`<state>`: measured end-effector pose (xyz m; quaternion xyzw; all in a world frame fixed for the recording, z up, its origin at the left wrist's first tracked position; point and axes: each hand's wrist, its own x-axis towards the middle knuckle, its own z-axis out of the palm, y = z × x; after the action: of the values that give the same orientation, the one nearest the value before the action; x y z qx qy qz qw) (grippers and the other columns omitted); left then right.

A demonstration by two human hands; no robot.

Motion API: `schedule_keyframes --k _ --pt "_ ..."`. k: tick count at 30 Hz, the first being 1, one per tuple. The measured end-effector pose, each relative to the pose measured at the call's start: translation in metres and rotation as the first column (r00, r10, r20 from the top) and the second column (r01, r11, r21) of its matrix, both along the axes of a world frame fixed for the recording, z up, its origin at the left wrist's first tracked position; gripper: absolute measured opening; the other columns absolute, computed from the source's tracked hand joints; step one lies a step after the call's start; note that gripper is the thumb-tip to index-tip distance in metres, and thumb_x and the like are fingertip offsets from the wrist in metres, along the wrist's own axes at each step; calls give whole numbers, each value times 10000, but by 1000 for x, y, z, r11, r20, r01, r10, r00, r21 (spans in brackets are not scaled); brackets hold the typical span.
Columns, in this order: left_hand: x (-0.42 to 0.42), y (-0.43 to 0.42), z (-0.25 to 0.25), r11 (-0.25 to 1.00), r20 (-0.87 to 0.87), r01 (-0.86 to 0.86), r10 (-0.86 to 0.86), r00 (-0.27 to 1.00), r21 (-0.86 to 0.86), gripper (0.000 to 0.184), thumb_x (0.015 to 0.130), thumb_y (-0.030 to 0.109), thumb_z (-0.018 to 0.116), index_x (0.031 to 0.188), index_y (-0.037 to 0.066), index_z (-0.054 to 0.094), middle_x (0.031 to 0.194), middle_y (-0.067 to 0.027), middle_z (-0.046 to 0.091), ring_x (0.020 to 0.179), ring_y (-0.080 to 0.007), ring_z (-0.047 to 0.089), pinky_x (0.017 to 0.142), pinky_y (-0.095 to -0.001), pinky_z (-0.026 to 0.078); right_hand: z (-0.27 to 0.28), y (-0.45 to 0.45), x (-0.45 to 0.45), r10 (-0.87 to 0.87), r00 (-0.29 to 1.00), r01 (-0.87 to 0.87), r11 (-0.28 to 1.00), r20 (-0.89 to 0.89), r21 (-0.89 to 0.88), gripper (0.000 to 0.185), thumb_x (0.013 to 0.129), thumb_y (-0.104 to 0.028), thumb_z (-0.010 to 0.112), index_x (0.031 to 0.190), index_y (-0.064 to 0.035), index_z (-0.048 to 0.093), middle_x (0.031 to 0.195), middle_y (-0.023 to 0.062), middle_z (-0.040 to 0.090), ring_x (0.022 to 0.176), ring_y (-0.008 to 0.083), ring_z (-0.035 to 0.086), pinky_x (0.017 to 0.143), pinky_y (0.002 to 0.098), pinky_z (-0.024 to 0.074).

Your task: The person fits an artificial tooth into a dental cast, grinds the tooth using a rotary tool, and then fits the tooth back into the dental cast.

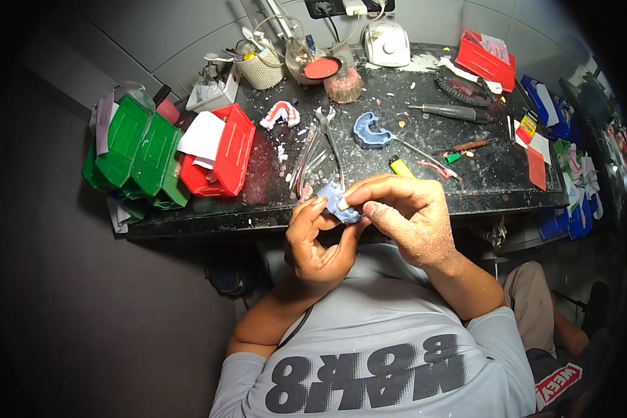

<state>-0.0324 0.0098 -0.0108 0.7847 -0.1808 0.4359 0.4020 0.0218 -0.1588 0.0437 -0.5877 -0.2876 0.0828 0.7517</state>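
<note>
Near the front edge of the black workbench (258,217), my left hand (322,247) is closed around a small blue dental mould piece (334,198). My right hand (414,216), dusted with pale powder, pinches a tiny yellowish piece (343,204) against the mould's upper side. Behind the hands, a larger blue horseshoe-shaped mould (371,132) lies on the bench. Pliers (329,136) stretch away just behind the held mould. A yellow lighter (401,167) rests close behind my right hand. Further left lies a red and white dental arch (281,115).
Green bins (136,150) and a red bin (233,150) stand left. A handpiece (456,113), a brown-handled tool (470,145) and another red bin (485,63) are at the right. A wicker cup (261,68) stands behind. A co-worker's leg (533,299) shows lower right.
</note>
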Motion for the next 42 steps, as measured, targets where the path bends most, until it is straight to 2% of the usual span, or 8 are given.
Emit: schedule_keyframes --k 14,23,26,28,33,35,36,42 --pt "2 2 -6 1000 23 14 -14 1000 5 697 875 -87 783 1405 -33 334 1122 -239 689 1019 -246 739 930 -330 576 11 8 -7 -59 998 57 997 -38 -46 143 914 -43 776 1020 45 738 1013 95 776 934 131 743 852 274 580" --pt "2 1 -5 999 43 40 -40 998 -4 698 875 -96 775 1406 -41 326 1105 -228 671 1018 -253 738 895 -335 597 10 10 -8 -116 990 122 990 77 -74 137 905 -53 778 1007 36 754 1006 73 762 869 107 712 824 261 574" --pt "1 0 -2 999 45 33 -33 998 0 701 870 -97 782 1405 -45 333 1087 -207 659 1004 -248 733 884 -331 594 10 9 -8 -96 993 101 992 64 -71 146 900 -52 783 1012 36 747 1018 70 759 887 109 721 837 264 575" --pt "1 2 1 999 47 10 -11 999 39 695 861 -86 798 1399 -48 359 1071 -197 660 991 -245 729 877 -339 592 12 9 -7 -85 996 87 994 24 -70 126 879 38 784 992 66 737 1045 136 739 940 167 725 842 301 595" --pt "2 2 18 991 60 -42 34 998 126 686 810 -55 859 1370 -62 463 1042 -182 674 948 -247 718 866 -357 581 5 10 -2 -11 992 19 998 -126 64 114 919 -2 758 1011 60 732 1023 112 748 921 147 724 846 290 589" --pt "8 0 21 988 151 -102 84 985 118 660 758 -6 895 1323 -63 559 926 -128 682 756 -226 665 689 -330 554 3 10 2 12 987 3 996 -161 92 120 941 -37 745 1021 51 730 1008 88 757 910 127 728 852 278 583" --pt "2 0 23 987 60 -82 75 995 138 689 748 -49 899 1338 -70 543 997 -164 696 892 -249 709 879 -357 569 3 9 4 33 978 -12 994 -207 105 118 939 -28 741 1021 56 731 996 90 758 899 124 722 846 278 583" --pt "3 0 26 981 48 -111 105 993 160 699 740 -53 899 1348 -66 555 911 -149 723 870 -250 705 867 -367 570 0 10 12 47 969 -24 995 -243 95 126 937 -34 734 1004 73 740 928 90 757 840 117 707 791 277 588"
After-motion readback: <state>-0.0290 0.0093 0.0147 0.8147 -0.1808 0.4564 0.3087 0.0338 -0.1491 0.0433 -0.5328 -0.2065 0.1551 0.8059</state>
